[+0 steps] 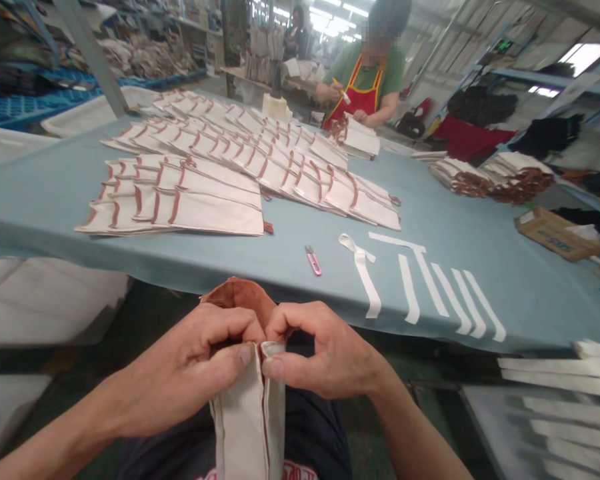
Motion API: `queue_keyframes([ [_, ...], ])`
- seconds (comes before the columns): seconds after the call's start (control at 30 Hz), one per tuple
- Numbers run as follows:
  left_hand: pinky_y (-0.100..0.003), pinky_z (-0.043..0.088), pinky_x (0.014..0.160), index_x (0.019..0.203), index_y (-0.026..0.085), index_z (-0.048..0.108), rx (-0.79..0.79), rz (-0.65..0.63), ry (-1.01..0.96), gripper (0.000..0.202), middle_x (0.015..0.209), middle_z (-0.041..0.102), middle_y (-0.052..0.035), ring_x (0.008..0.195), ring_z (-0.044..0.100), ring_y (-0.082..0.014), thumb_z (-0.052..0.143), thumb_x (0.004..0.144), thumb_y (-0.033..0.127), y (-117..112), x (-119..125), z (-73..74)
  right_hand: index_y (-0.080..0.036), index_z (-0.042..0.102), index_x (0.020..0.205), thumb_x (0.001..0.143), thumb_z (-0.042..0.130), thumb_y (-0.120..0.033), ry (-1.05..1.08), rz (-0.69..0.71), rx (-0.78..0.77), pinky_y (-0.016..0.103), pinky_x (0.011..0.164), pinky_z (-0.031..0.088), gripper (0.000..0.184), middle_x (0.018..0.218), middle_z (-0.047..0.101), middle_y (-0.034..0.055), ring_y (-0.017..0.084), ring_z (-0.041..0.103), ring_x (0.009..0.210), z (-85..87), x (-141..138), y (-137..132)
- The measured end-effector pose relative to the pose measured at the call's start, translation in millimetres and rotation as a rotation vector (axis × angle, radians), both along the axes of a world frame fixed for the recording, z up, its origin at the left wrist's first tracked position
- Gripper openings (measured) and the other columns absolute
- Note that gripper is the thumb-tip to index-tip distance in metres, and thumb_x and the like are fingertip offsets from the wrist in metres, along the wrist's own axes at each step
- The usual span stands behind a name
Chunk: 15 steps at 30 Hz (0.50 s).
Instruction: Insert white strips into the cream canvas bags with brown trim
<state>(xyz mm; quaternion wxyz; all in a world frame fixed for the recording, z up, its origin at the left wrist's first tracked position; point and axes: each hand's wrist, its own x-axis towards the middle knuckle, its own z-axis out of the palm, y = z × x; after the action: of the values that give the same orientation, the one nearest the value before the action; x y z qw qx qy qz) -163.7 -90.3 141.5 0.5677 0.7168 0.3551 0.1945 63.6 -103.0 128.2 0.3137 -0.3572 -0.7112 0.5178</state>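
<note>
Both my hands pinch the top of a cream canvas bag (250,420) with a brown leather-like handle loop (240,297), held over my lap below the table edge. My left hand (205,360) grips the bag's left top edge, thumb pressed against the fabric. My right hand (320,353) pinches the right top edge, fingers curled. The brown loop sticks up between the two hands.
A blue-grey table (460,233) carries rows of finished cream bags (190,193), pink thread snips (313,260) and several white strips (430,287). Across the table a person in a red apron (365,87) works on a bag stack. More strips (570,380) lie at right.
</note>
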Motion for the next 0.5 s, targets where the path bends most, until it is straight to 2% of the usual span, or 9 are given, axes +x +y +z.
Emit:
queue_keyframes([
  [0.13, -0.021, 0.040, 0.055, 0.070, 0.021, 0.056, -0.066, -0.008, -0.009, 0.026, 0.067, 0.052, 0.0044, 0.063, 0.050, -0.0140, 0.054, 0.091, 0.036, 0.0, -2.1, 0.5, -0.022, 0.061, 0.077, 0.086, 0.073, -0.026, 0.004, -0.030, 0.003, 0.024, 0.068, 0.045, 0.015, 0.076, 0.061, -0.0042, 0.013, 0.055, 0.070, 0.5, -3.9, -1.7],
  [0.23, -0.021, 0.038, 0.055, 0.070, 0.020, 0.058, -0.056, -0.024, -0.012, 0.029, 0.066, 0.050, 0.0049, 0.062, 0.047, -0.0129, 0.055, 0.094, 0.038, 1.7, -1.2, 1.9, -0.022, 0.061, 0.076, 0.081, 0.070, -0.021, -0.024, -0.076, 0.017, 0.024, 0.066, 0.045, 0.011, 0.075, 0.063, -0.0043, 0.012, 0.055, 0.068, 1.8, -7.4, -4.5],
  [0.4, -0.021, 0.028, 0.049, 0.068, 0.020, 0.053, -0.035, -0.060, -0.048, 0.041, 0.066, 0.042, 0.0078, 0.058, 0.035, -0.0096, 0.069, 0.096, 0.046, 6.3, -4.3, -2.7, -0.022, 0.061, 0.076, 0.080, 0.070, -0.019, -0.043, -0.113, 0.061, 0.023, 0.064, 0.043, 0.010, 0.072, 0.061, -0.0054, 0.012, 0.053, 0.066, -0.6, -8.6, -5.7],
  [0.5, -0.020, 0.034, 0.055, 0.075, 0.019, 0.060, 0.006, -0.085, -0.027, 0.037, 0.071, 0.050, 0.0059, 0.064, 0.042, -0.0109, 0.063, 0.104, 0.042, 6.5, -10.6, -7.6, -0.021, 0.063, 0.078, 0.082, 0.070, -0.022, -0.059, -0.104, 0.032, 0.024, 0.065, 0.044, 0.008, 0.074, 0.063, -0.0044, 0.012, 0.055, 0.067, -5.3, -7.6, -4.4],
])
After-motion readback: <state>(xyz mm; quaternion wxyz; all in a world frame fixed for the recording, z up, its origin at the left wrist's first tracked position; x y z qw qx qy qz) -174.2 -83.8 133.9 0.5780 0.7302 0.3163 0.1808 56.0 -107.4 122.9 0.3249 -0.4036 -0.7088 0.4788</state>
